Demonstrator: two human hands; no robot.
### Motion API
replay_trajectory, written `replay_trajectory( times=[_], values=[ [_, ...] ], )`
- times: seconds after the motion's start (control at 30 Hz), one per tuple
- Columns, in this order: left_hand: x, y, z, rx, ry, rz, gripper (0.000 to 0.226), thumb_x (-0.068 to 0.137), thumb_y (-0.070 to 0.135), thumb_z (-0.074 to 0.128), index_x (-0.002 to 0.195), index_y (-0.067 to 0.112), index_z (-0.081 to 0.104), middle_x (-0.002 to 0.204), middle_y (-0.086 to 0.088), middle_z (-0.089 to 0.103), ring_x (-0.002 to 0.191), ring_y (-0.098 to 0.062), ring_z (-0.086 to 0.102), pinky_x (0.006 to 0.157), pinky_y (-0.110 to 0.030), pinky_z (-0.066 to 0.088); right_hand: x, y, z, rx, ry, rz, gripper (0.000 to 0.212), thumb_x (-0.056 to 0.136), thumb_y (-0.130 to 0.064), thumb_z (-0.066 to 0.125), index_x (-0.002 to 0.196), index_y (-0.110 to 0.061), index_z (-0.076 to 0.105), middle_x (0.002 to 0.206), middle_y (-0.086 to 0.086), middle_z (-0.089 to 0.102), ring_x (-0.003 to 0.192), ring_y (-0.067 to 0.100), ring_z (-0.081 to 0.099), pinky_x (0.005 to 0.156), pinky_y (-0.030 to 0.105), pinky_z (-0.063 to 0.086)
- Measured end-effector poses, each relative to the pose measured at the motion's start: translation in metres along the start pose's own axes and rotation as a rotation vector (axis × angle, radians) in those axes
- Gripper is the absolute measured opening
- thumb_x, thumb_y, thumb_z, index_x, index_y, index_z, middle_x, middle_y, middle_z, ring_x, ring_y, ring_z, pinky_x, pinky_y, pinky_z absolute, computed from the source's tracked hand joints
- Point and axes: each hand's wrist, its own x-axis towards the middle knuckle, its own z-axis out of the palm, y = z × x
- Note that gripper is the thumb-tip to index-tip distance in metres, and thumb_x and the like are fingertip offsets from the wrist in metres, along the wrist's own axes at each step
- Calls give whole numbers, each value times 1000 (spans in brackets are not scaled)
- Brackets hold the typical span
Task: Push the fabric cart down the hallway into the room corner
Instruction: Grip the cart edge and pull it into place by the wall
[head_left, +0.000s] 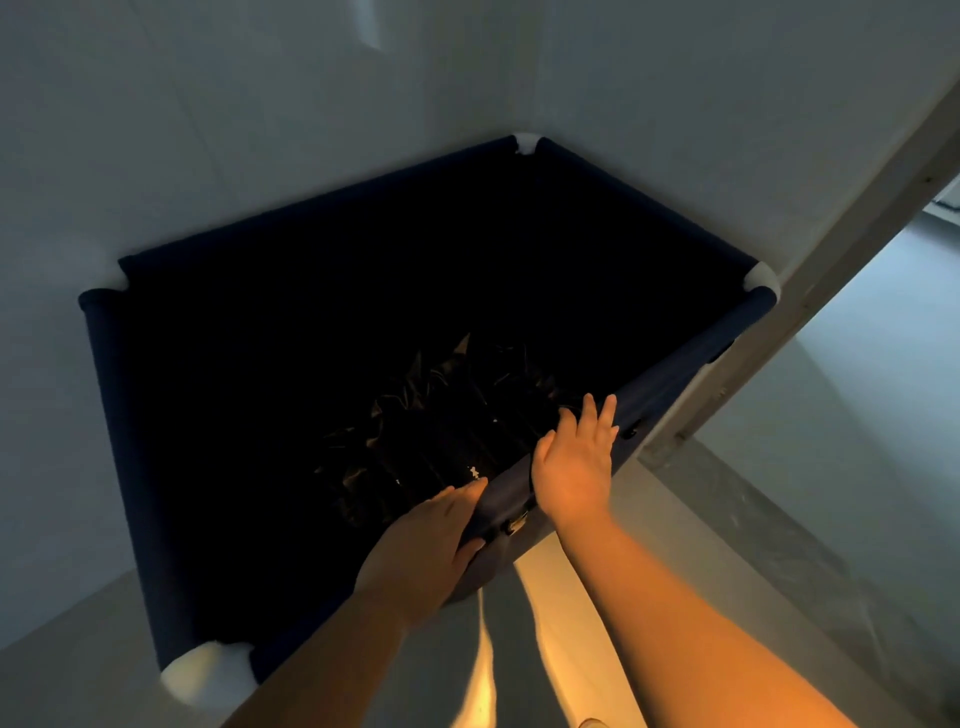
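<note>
A dark blue fabric cart (670, 364) with white corner joints fills the middle of the head view. Its far corner sits in the corner where two pale walls meet. Dark crumpled material lies in its bottom (447, 415). My left hand (431, 540) grips the near rim, fingers over the top and thumb on the outer side. My right hand (574, 460) rests flat on the same rim a little further right, fingers spread along the fabric.
Pale walls (260, 130) stand close behind and to the left of the cart. A door frame (810, 312) runs diagonally at the right, with a lit floor beyond it. A stone threshold strip (779, 530) crosses the floor at the lower right.
</note>
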Motion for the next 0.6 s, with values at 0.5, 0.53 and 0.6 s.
replay_trajectory(
  times=[0.5, 0.53, 0.6],
  values=[
    [76, 17, 10, 77, -35, 10, 58, 95, 43, 38, 145, 25, 13, 144, 5, 39, 126, -12, 39, 102, -25, 31, 73, 29, -2, 24, 34, -42, 47, 94, -23, 32, 138, -6, 36, 154, 17, 20, 145, 30, -4, 118, 45, -3],
    [76, 17, 9, 91, -33, 10, 58, 95, 43, 38, 145, 25, 13, 144, 5, 39, 126, -13, 39, 101, -25, 31, 74, 29, -2, 24, 31, -40, 47, 94, -22, 32, 138, -6, 36, 154, 17, 20, 145, 30, -4, 118, 45, -2],
    [76, 18, 10, 115, -32, 12, 58, 95, 43, 39, 145, 25, 13, 144, 5, 40, 124, -14, 41, 100, -26, 33, 75, 31, -2, 12, 23, -50, 48, 94, -23, 31, 138, -6, 36, 154, 18, 20, 145, 31, -4, 118, 46, -1]
  ],
)
